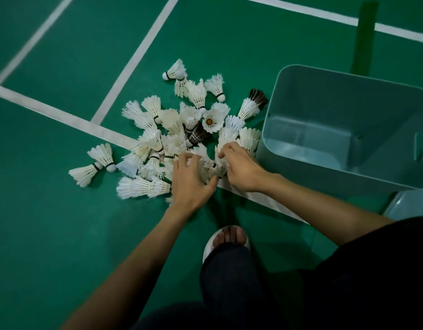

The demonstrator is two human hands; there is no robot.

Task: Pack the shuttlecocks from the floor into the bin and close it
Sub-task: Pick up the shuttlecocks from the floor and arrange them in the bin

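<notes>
Feathers beneath the left hand and right hand hide both sets of fingertips, so neither grip is readable. Right of them, the bin runs past the frame edge.

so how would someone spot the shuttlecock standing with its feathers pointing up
Start at the grey-blue bin on the right and move left into the pile. The upright shuttlecock stands there with its feathers opening upward, its orange-brown centre visible, while its neighbours lie sideways.
</notes>
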